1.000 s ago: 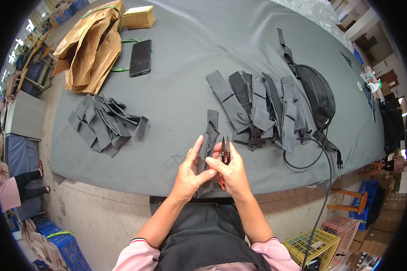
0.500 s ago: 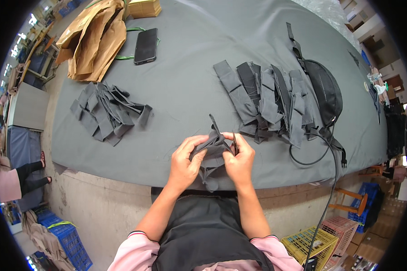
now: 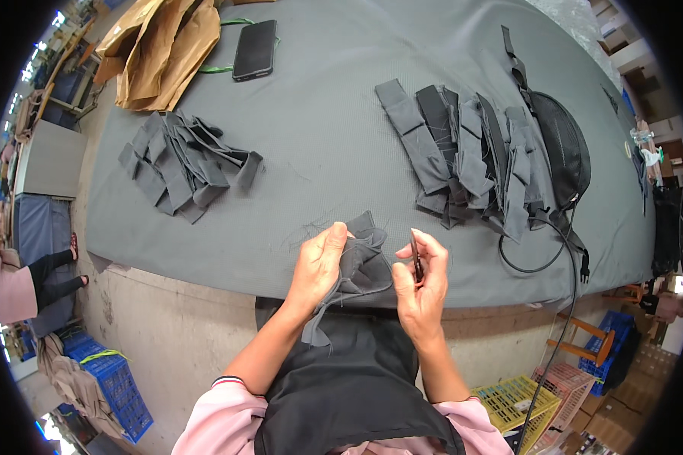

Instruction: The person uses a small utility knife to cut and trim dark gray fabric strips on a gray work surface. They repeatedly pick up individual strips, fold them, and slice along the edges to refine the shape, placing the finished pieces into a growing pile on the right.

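Note:
At the table's near edge, my left hand [image 3: 319, 265] is closed on a folded grey fabric strip [image 3: 364, 262]. The strip's loops bunch to the right of my fingers, and one end hangs down over the edge in front of the black apron. My right hand [image 3: 423, 279] is just right of the cloth, apart from it, with its fingers curled round small dark thread snips [image 3: 416, 258] that point away from me. Loose thread ends lie on the table around the cloth. A pile of similar grey strips [image 3: 190, 163] is at the left, and a larger row of strips [image 3: 463, 152] lies to the right.
A black waist bag [image 3: 558, 148] with a strap and a cable [image 3: 535, 267] lies right of the strips. Far left are a phone [image 3: 255, 50] and a brown paper bag [image 3: 163, 53]. Plastic crates [image 3: 520, 402] stand below the table; another person [image 3: 23, 284] is at the left.
My right hand has come off the cloth and moved right with the snips. My left hand has turned, still holding the strip, whose end now hangs lower. The whole view has shifted slightly.

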Demonstrator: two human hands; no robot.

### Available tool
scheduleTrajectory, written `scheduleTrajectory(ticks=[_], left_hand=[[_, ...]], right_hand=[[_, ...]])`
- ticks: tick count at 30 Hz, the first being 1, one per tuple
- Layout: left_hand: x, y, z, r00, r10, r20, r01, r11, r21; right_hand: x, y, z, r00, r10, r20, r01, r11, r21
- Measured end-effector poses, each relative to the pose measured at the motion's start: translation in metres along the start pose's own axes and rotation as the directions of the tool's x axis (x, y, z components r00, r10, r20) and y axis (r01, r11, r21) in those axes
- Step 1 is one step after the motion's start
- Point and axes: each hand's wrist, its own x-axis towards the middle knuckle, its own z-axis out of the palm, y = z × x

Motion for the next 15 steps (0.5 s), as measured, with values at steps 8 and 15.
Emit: scheduleTrajectory(ticks=[8,15], left_hand=[[-0.005,0.005,0.001,0.999,0.04,-0.011,-0.039,0.997,0.069],[-0.005,0.008,0.003,1.0,-0.004,0.028,0.002,0.998,0.064]], right_hand=[[0.017,-0.033,-0.011,0.928,-0.175,0.33,0.316,0.839,-0.443],[0.016,-0.025,-0.009,0.904,-0.306,0.299,0.417,0.785,-0.458]])
